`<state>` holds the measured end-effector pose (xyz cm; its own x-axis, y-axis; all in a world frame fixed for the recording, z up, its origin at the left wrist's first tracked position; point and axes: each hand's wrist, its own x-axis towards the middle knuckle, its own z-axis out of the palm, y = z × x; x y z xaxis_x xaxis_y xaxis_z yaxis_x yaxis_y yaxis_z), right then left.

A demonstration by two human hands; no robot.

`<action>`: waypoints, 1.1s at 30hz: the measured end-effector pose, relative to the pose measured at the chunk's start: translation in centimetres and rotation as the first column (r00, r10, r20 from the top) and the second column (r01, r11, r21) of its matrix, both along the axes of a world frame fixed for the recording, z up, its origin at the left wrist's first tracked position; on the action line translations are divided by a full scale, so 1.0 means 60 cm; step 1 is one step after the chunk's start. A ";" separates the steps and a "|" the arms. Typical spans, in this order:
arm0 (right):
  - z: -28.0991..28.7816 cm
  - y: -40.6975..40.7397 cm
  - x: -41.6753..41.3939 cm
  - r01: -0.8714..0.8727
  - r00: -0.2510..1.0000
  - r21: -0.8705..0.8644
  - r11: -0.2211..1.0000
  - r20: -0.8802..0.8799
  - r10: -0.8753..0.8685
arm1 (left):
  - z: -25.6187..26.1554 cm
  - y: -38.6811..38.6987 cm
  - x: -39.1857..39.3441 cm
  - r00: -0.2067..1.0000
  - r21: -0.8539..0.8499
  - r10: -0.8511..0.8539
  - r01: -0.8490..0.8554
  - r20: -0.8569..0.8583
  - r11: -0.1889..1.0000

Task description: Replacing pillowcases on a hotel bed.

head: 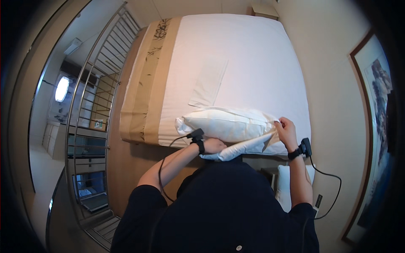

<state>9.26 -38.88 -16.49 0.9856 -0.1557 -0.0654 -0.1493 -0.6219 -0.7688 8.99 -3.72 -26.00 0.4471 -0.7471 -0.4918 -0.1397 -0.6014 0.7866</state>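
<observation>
A white pillow [223, 125] lies at the near edge of the bed [250, 69], partly inside a white pillowcase [245, 147] whose mouth gapes to the right. My right hand [286, 128] pinches the upper edge of the case at that end. Against the pillow's near side rests my left hand [214, 145], its fingertips hidden by a fold of the case, so its grip is unclear. Beyond the pillow, a folded white cloth [208, 83] lies flat on the white bedding.
A beige bed runner [148, 76] with a bamboo print crosses the bed's left end. A metal railing [91, 72] stands farther left. Another white pillow [282, 185] is by my right arm, near a dark cabinet [269, 174]. A framed picture [376, 104] hangs on the right wall.
</observation>
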 end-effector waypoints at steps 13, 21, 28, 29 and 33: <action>0.043 0.005 -0.038 -0.060 0.998 -0.153 0.986 -0.011 0.059 | 0.115 0.018 0.016 0.817 -0.228 -0.116 -0.020 -0.565 0.973; 0.046 0.024 -0.038 -0.100 0.994 -0.115 0.988 -0.053 0.095 | -0.017 -0.050 -0.027 0.980 0.027 -0.051 0.057 -0.192 0.998; 0.030 0.023 -0.046 -0.107 0.994 -0.174 0.979 -0.036 0.103 | -0.126 -0.089 -0.036 0.963 0.219 -0.106 0.162 -0.246 0.962; 0.027 0.021 -0.047 -0.099 0.995 -0.173 0.980 -0.040 0.093 | -0.133 -0.089 -0.035 0.958 0.231 -0.131 0.192 -0.256 0.954; 0.020 0.010 -0.053 -0.106 0.993 -0.161 0.981 -0.073 0.095 | -0.118 -0.082 -0.033 0.982 0.111 -0.110 0.127 -0.152 0.986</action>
<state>6.09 -38.26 -15.27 0.9914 -0.0697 -0.1111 -0.1253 -0.7535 -0.6454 6.99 -8.67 -33.06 0.2763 -0.7221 -0.6342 -0.1058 -0.6787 0.7267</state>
